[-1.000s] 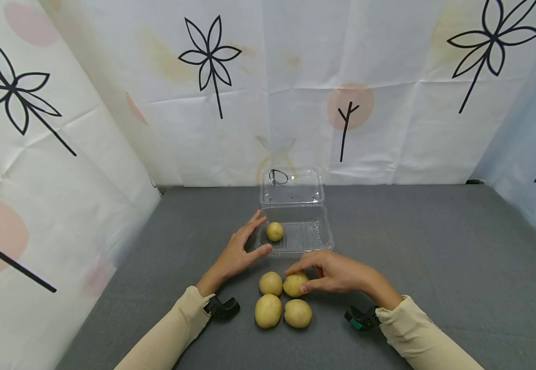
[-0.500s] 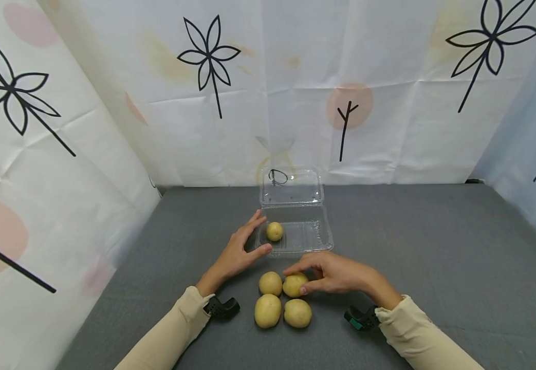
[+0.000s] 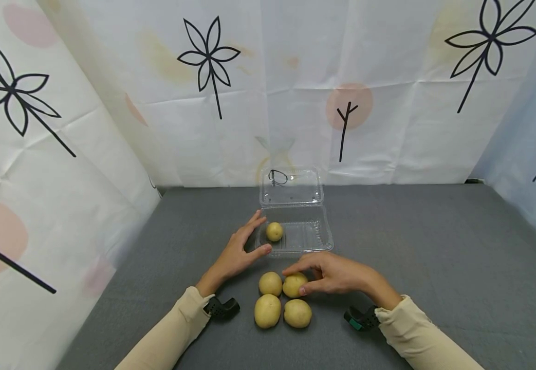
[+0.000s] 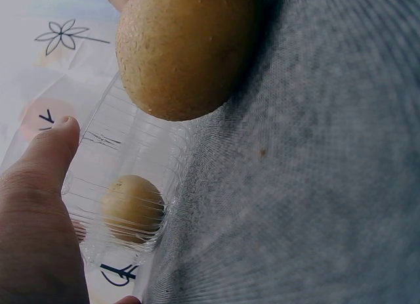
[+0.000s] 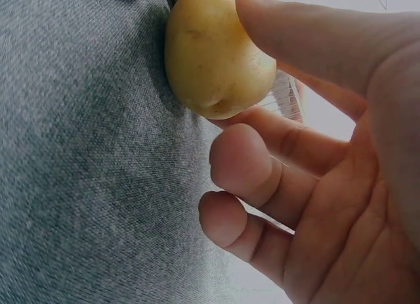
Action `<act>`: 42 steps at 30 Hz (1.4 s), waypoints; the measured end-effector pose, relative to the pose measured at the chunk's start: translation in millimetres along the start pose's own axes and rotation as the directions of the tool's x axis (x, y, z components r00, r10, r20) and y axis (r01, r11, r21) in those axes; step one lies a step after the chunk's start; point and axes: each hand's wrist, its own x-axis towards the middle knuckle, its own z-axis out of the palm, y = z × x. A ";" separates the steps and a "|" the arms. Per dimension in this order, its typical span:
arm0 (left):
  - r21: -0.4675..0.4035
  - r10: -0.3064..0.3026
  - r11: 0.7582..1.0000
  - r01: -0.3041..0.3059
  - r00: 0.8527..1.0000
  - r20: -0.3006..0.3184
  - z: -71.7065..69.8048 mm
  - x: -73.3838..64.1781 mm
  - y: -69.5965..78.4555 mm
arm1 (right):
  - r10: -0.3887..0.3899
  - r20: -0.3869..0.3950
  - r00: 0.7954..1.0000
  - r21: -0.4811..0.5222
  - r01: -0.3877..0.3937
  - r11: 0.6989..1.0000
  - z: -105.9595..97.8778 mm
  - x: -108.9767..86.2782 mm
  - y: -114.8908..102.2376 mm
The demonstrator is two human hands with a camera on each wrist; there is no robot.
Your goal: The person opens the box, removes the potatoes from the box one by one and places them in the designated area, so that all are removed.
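A clear plastic clamshell box (image 3: 302,236) stands with its lid raised at the back, one small potato (image 3: 274,232) at the left inside it. My left hand (image 3: 240,250) rests at the box's left side, fingers spread, the thumb at its front corner. In front of the box, several potatoes lie in two rows. My right hand (image 3: 334,272) pinches the back right potato (image 3: 294,285) between thumb and fingers; the right wrist view shows this potato (image 5: 216,54) on the cloth. Beside it is the back left potato (image 3: 270,283).
Nearer me lie the front left potato (image 3: 268,311) and front right potato (image 3: 297,313). Grey cloth (image 3: 411,246) covers the table. A white patterned curtain (image 3: 388,133) hangs right behind the raised lid (image 3: 291,187).
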 end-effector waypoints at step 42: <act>-0.007 -0.011 1.000 0.011 1.000 0.001 -0.1 0.1 1.4 | -0.201 -0.642 0.740 -0.226 0.067 0.972 -2.3 6.9 8.0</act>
